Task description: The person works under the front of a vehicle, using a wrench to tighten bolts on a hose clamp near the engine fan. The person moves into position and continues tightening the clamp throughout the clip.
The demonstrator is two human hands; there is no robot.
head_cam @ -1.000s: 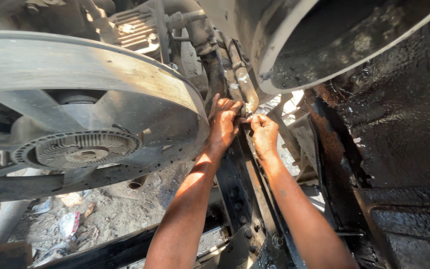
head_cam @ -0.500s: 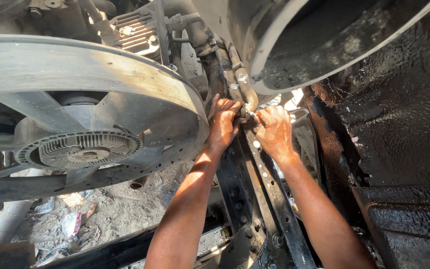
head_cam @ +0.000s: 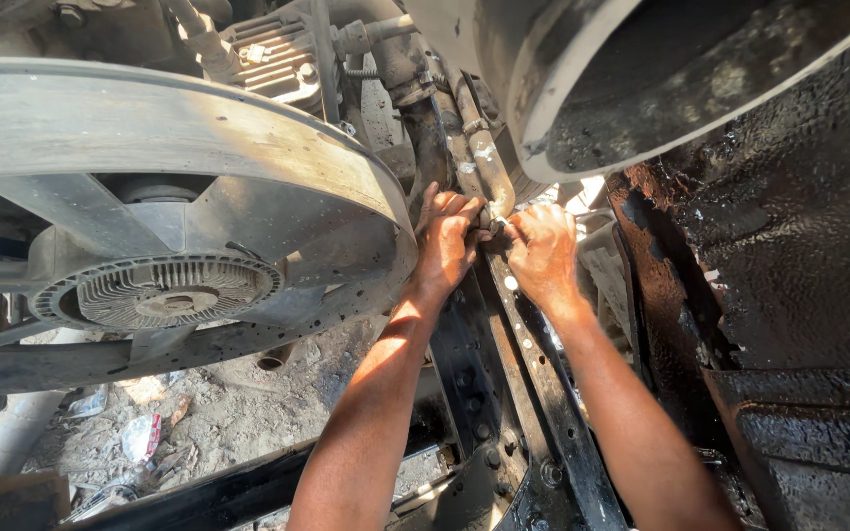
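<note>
Both my hands reach up under a vehicle's engine. My left hand (head_cam: pixel 445 241) wraps around the lower end of a dirty metal pipe (head_cam: pixel 484 157) that runs down beside the fan shroud. My right hand (head_cam: pixel 543 254) meets it at the same pipe end, fingers pinched on the fitting there. The fitting itself is mostly hidden by my fingers. A large grey cooling fan ring (head_cam: pixel 179 128) with its finned hub (head_cam: pixel 164 292) sits just left of my left hand.
A black greasy frame rail (head_cam: pixel 543 433) runs under my forearms. An oily black panel (head_cam: pixel 789 256) fills the right side. A curved housing (head_cam: pixel 641 79) hangs overhead. Dusty ground with litter (head_cam: pixel 140 433) shows below left.
My right hand has shifted slightly down and right along the pipe end and turned. The left hand stays gripped at the same spot.
</note>
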